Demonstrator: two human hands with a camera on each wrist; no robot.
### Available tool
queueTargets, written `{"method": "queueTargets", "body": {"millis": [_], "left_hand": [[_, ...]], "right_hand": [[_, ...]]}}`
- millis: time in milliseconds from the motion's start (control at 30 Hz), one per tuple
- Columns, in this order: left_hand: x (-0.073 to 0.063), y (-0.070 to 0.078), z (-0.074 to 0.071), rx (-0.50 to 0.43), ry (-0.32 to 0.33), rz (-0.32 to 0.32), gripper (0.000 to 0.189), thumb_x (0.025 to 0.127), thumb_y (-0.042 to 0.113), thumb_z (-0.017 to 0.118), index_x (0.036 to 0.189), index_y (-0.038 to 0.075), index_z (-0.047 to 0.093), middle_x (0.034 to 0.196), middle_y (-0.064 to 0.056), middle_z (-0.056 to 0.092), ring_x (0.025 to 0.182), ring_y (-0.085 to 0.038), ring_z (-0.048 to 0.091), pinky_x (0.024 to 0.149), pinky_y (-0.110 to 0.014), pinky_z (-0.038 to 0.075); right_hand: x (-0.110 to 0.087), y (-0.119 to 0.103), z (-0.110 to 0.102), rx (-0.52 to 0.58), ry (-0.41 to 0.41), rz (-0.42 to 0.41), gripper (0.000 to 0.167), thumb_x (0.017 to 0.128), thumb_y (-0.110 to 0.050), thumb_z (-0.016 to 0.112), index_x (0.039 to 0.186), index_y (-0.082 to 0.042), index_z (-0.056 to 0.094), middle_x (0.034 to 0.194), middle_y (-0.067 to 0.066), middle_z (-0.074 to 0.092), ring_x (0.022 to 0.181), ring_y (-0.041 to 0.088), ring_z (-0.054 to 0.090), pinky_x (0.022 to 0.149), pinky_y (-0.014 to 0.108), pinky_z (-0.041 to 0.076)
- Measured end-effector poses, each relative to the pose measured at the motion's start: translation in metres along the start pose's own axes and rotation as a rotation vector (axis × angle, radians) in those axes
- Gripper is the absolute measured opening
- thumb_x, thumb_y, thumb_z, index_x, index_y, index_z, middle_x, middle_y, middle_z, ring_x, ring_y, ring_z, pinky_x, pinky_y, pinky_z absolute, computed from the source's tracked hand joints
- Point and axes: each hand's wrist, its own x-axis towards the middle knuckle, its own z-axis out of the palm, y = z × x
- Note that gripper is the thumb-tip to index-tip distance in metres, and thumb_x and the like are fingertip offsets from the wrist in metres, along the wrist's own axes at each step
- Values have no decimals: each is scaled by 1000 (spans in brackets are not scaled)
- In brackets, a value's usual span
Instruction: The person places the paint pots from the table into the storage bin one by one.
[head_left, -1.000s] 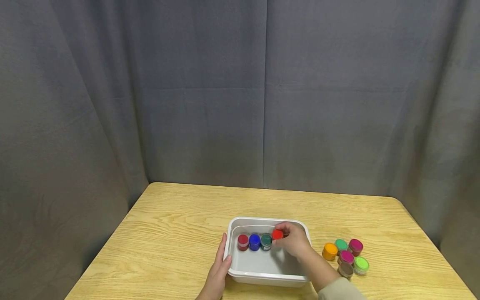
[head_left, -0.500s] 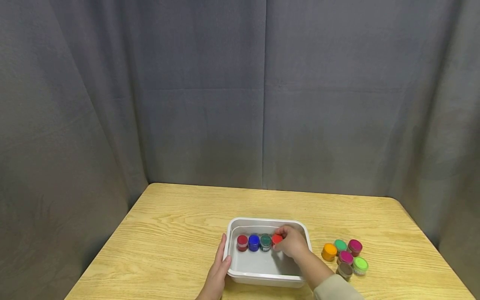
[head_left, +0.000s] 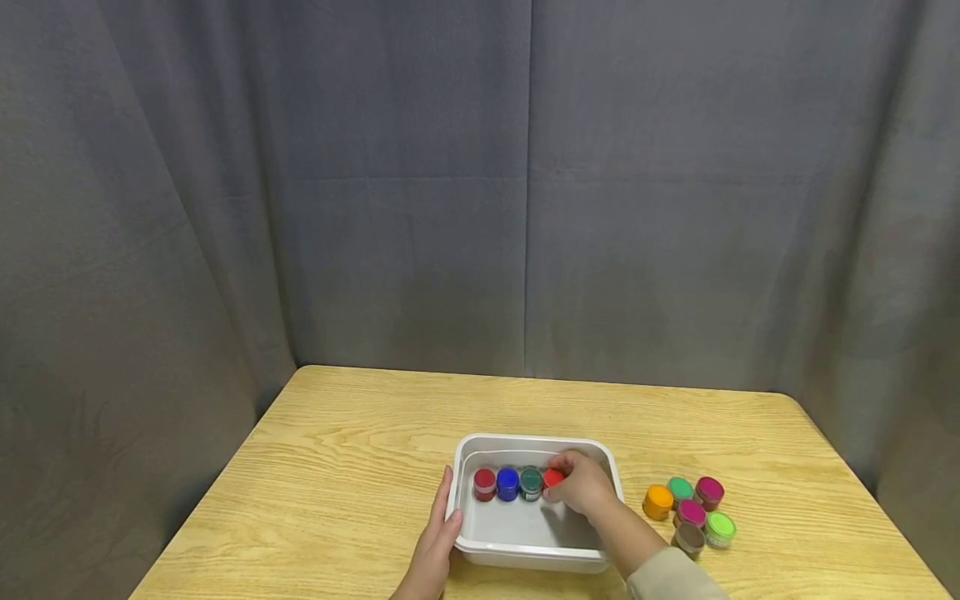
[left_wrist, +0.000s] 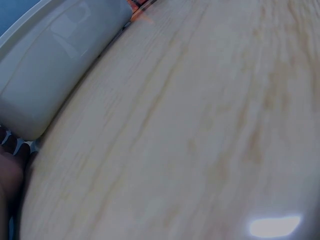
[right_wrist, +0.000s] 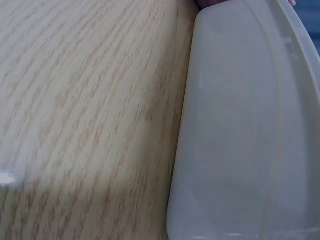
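Observation:
A white plastic tub [head_left: 525, 552] sits on the table. My left hand [head_left: 433, 543] holds its left side, thumb over the rim and fingers along the outer wall. Inside, a dark red paint jar [head_left: 484, 484], a blue one [head_left: 507, 484] and a dark green one [head_left: 531, 484] stand upright in a row. With thumb and fingers, my right hand [head_left: 587, 488] pinches a bright red paint jar [head_left: 552, 478] at the row's right end, partly hidden by the hand. The left wrist view catches only part of the left hand, beside the tub's outer wall [left_wrist: 55, 65].
Right of the tub, several more paint jars cluster on the wooden table [head_left: 360, 467]: orange [head_left: 657, 502], green [head_left: 680, 489], two magenta, lime [head_left: 720, 529] and brown [head_left: 689, 540]. Grey curtains [head_left: 405, 250] close off the back and both sides.
The right hand has brought the red jar slightly down and left, in line with the dark green one. The left hand stays at the tub.

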Motion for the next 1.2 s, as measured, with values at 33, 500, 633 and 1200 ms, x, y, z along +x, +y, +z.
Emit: {"method": "queueTargets", "body": {"millis": [33, 500, 633, 1200], "left_hand": [[0, 0, 0, 1, 1, -1, 59, 107, 24, 31, 159, 10, 7, 165, -20, 2, 149, -44, -1, 117, -67, -1], [2, -1, 0, 3, 13, -7, 60, 106, 26, 32, 159, 12, 8, 164, -20, 3, 150, -45, 1, 116, -68, 0], [1, 0, -1, 2, 7, -10, 60, 106, 25, 32, 159, 11, 7, 164, -20, 3, 150, -46, 0, 116, -68, 0], [0, 1, -1, -51, -13, -22, 60, 107, 26, 31, 159, 12, 4, 165, -17, -3, 149, -45, -7, 115, -68, -7]], "right_hand": [[-1, -1, -1, -6, 1, -2, 41, 66, 7, 80, 104, 1, 66, 103, 16, 68, 95, 26, 59, 92, 44, 48], [-14, -16, -29, -33, -7, -59, 40, 78, -10, 77, 115, -1, 65, 114, 18, 67, 103, 30, 61, 86, 44, 56], [-20, -19, -39, 12, -9, -63, 41, 80, -12, 77, 118, 0, 63, 115, 18, 66, 104, 29, 60, 89, 44, 56], [-35, 3, -79, 118, -28, -121, 52, 86, -19, 75, 131, -1, 56, 128, 21, 60, 117, 36, 59, 90, 42, 58]]}}
